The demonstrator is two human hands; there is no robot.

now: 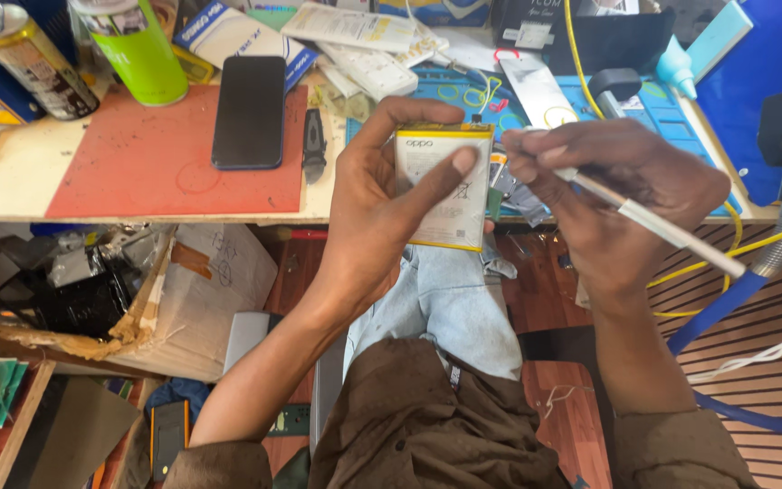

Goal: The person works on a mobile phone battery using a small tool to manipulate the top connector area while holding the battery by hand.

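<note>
The left hand [368,213] holds a flat phone battery [443,186] in the middle of the view, above the lap and just in front of the surface [11,172] edge; the grip is grasping it, with the thumb across its face and the fingers behind. The battery is a white rectangle with a yellow band at its top edge and yellow along the bottom, with small dark print on the face. The right hand [622,195], at 3 o'clock from the battery, has its grip closed around a thin white tool [653,225], whose tip reaches to the upper right corner of the battery. At 10 o'clock a black phone [249,110] lies face down on a red mat [151,163]. Farther at 10 o'clock stand a green can [138,45] and a can with yellow rim [29,59]. At 12 o'clock lie white and blue flat boxes [228,32] and a blue work mat [662,109]. A yellow cable [581,72] runs down at 2 o'clock. Under the surface, at 8 o'clock, stands a torn cardboard box [192,299].
</note>
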